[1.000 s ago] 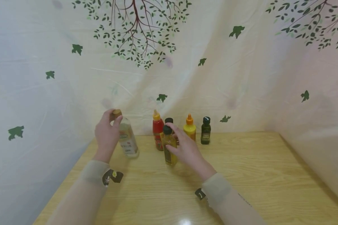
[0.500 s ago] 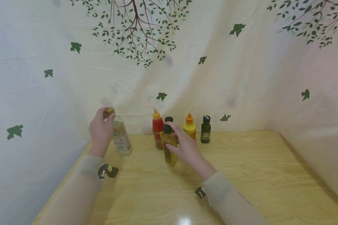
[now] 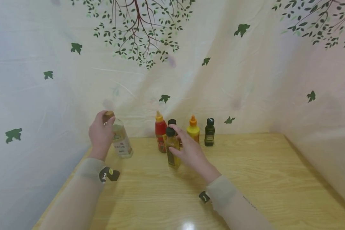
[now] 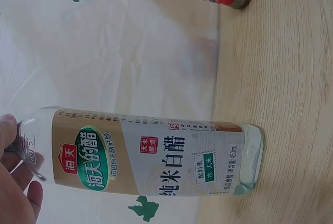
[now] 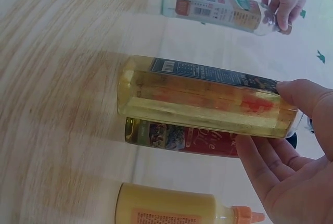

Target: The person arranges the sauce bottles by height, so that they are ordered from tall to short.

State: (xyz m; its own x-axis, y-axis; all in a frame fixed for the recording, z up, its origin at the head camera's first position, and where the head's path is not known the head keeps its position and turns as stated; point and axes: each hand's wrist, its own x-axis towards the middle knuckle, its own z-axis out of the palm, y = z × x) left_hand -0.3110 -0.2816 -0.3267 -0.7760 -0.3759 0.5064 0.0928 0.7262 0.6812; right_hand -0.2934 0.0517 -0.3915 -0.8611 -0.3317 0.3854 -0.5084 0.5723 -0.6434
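Observation:
My left hand (image 3: 100, 135) grips a clear glass vinegar bottle (image 3: 122, 140) by its brown cap and neck at the left rear of the table. In the left wrist view the beige and white label of the vinegar bottle (image 4: 140, 151) faces the camera, and its base is right by the tabletop. With thumb and fingers around its upper part, my right hand (image 3: 191, 153) holds a bottle of yellow oil (image 5: 208, 99) with a dark cap, upright near the middle. Close behind that, a red-labelled olive oil bottle (image 5: 192, 140) is partly hidden by the oil bottle and my fingers.
A red ketchup bottle (image 3: 161, 127) with a yellow top stands just left of the oil bottles. To their right are a yellow squeeze bottle (image 3: 193, 131) and a small dark green bottle (image 3: 209, 134). A leaf-printed cloth (image 3: 247, 80) hangs behind the wooden table (image 3: 247, 179).
The left hand has carried the vinegar bottle leftward and slightly back, away from the ketchup bottle, mostly in the first half second. My right hand and the oil bottle have stayed in place.

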